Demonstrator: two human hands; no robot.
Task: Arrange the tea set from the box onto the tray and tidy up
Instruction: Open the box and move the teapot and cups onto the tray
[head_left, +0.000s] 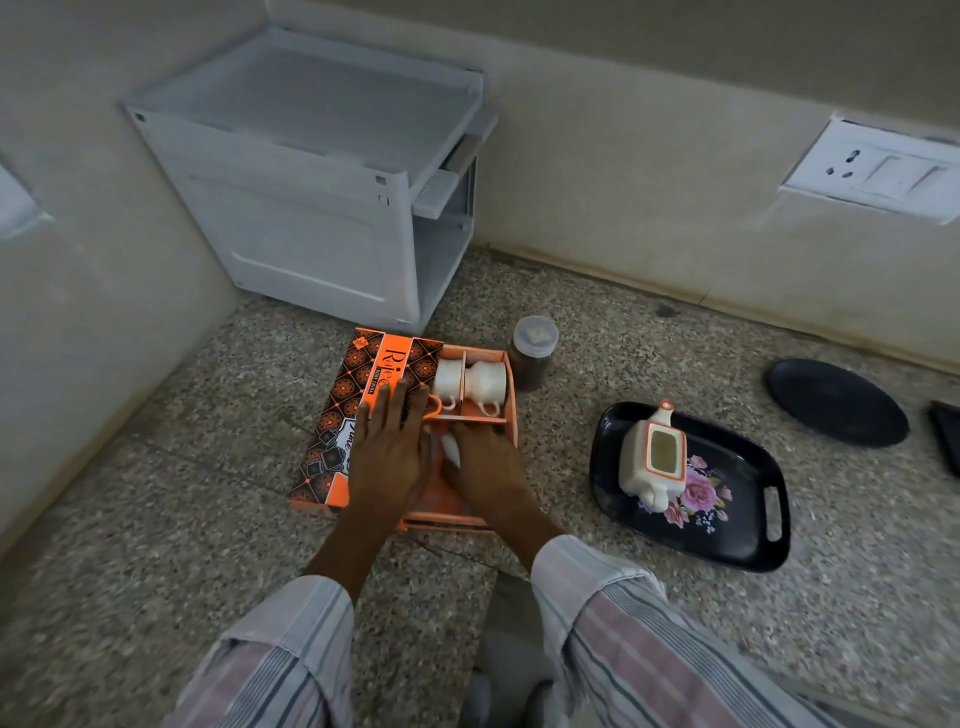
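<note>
Where the two pale walls meet at the far left corner, a white plastic cabinet (332, 176) stands on the speckled stone desk (156, 467), and bare stone runs open from the left wall to the box. The box lid (363, 405), orange and black with printed lettering, lies flat just left of the open orange box (511, 410), their edges touching. The left hand (389, 457) lies across the lid's right edge with fingers straight and spread, pressing flat on it, pinching nothing. Past its fingertips two white cups (470, 382) lie on their sides in the box's far compartments, split by a cardboard divider. The right hand (485, 467) reaches into the near compartment with fingers bent downward beside a small white piece (452, 449); whether it grasps anything I cannot tell. A lidded jar (534, 358) of dark contents stands just beyond the box's far right corner. A strip of bare stone separates the box from the black floral tray (748, 540), which sits slantwise with a slot handle at its right end. A white teapot (652, 457) with orange trim, lidless, lies on the tray's left half, leaving the right half open. Farther right a black round plate (836, 402) rests apart from the tray, near the back wall, and a white wall socket (878, 171) sits above it. Striped sleeves (623, 623) fill the near edge.
</note>
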